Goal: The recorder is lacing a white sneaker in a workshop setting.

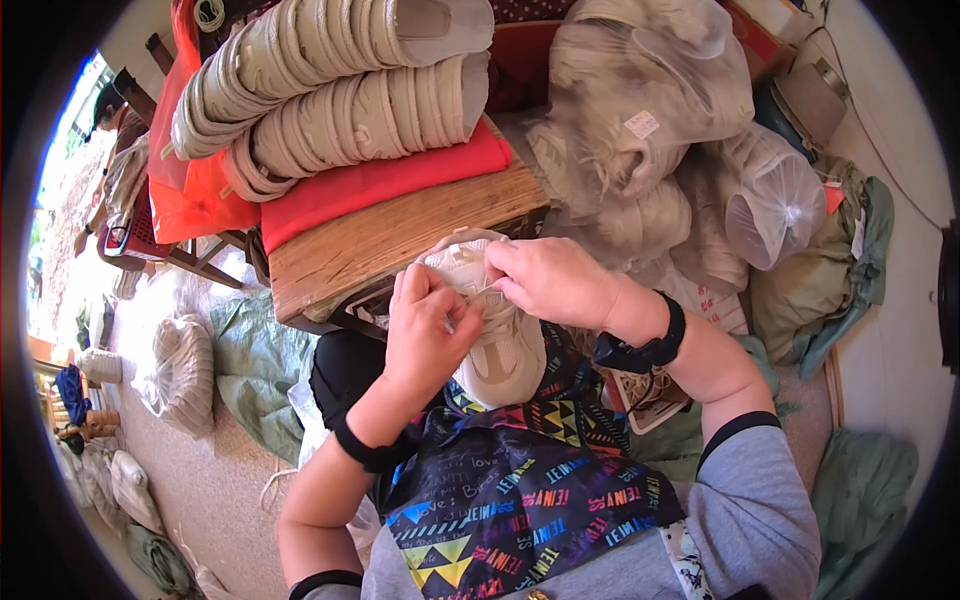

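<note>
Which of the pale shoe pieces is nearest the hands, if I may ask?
The single shoe piece between the left hand and right hand; those in the two nested stacks lie farther off.

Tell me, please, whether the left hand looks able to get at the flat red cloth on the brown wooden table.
Probably yes: the red cloth has an uncovered near edge, with bare tabletop before it, though the left hand is occupied at the cream lace-up shoe.
</note>
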A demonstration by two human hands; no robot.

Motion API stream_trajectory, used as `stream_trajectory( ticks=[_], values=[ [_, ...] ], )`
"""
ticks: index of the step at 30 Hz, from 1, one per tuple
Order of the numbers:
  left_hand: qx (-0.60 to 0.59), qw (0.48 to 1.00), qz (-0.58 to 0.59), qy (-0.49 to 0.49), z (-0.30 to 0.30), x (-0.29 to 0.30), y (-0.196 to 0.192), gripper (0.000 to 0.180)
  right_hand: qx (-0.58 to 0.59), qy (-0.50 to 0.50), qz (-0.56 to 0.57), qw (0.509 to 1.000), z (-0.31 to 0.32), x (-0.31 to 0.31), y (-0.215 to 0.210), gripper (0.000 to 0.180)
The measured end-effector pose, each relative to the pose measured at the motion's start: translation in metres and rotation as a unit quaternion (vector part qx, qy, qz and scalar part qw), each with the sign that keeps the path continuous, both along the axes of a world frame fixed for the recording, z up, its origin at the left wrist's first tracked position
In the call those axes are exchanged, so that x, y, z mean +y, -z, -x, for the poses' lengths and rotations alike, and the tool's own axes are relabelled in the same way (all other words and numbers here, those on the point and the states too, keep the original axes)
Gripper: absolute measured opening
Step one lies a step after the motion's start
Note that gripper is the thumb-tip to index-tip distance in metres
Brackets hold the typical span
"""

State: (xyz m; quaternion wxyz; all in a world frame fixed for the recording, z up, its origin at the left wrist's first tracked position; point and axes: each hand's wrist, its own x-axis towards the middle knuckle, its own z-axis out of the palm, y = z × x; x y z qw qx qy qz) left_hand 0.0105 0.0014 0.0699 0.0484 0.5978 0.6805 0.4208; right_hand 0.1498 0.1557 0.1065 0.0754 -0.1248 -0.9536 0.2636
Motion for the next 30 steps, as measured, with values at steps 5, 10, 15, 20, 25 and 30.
stream_trajectory(
  ticks=[5, 10, 15, 20, 25, 30],
  values=[
    [0.160, 0.983, -0.016, -0.089, -0.008, 0.011, 0.003, 0.018, 0.045, 0.039, 0.042, 0.997, -0.006, 0.003, 0.007, 0.011],
    [-0.014, 0.990, -0.051, -0.134, 0.011, -0.005, 0.010, 0.031, 0.005, 0.084, 0.200, 0.976, -0.019, 0.016, -0.006, 0.013],
    [0.000, 0.999, 0.017, -0.035, 0.023, -0.004, -0.003, 0.019, -0.066, 0.116, 0.263, 0.956, -0.003, 0.000, -0.020, 0.013],
    [0.054, 0.998, -0.029, -0.021, 0.024, -0.006, -0.009, 0.014, -0.016, 0.041, 0.034, 0.998, 0.004, -0.002, -0.008, 0.016],
    [-0.037, 0.997, 0.055, -0.030, 0.023, -0.020, 0.004, 0.007, -0.046, 0.072, 0.016, 0.996, 0.008, -0.010, -0.010, 0.018],
    [-0.088, 0.995, 0.015, 0.039, 0.035, -0.017, 0.006, 0.014, 0.015, 0.112, 0.014, 0.993, 0.011, -0.015, -0.003, 0.015]
  ],
)
